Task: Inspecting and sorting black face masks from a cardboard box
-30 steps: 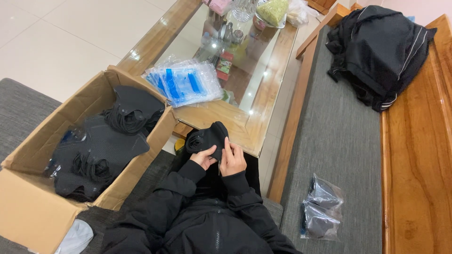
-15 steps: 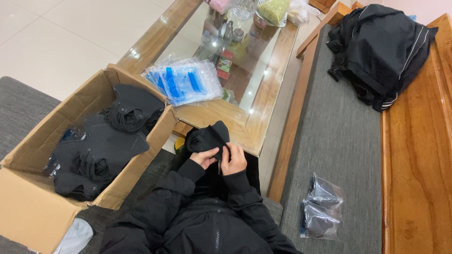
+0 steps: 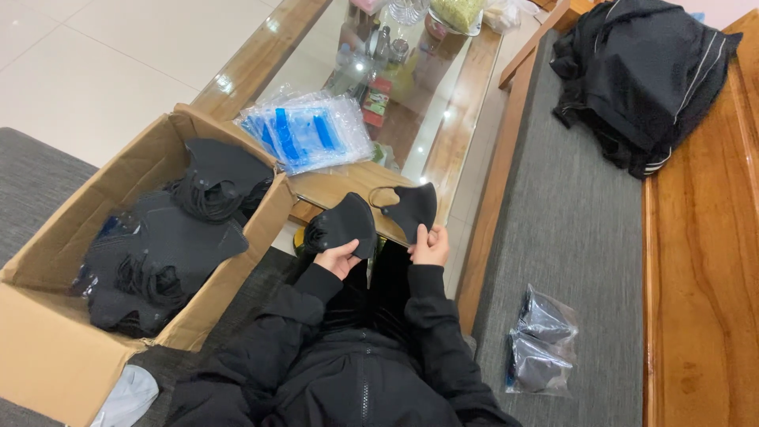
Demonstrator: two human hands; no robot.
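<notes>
My left hand (image 3: 338, 258) grips a stack of black face masks (image 3: 345, 224) over my lap. My right hand (image 3: 431, 244) pinches a single black mask (image 3: 410, 209) by its lower edge, held a little to the right of the stack, its ear loop curling out at the top left. Both hands sit just in front of the near edge of a wooden, glass-topped table (image 3: 462, 126). A pile of clear bags with blue strips (image 3: 307, 132) lies on the table's near left corner.
An open cardboard box (image 3: 55, 348) full of black masks stands on the floor at my left. On my right is a grey bench cushion (image 3: 569, 237) with packed bags of masks (image 3: 541, 345) and a black jacket (image 3: 642, 75). Bottles and jars crowd the table's far end.
The hands held one black bundle together before. Now they have drawn apart: the right hand has pulled a single mask off to the right while the left keeps the stack.
</notes>
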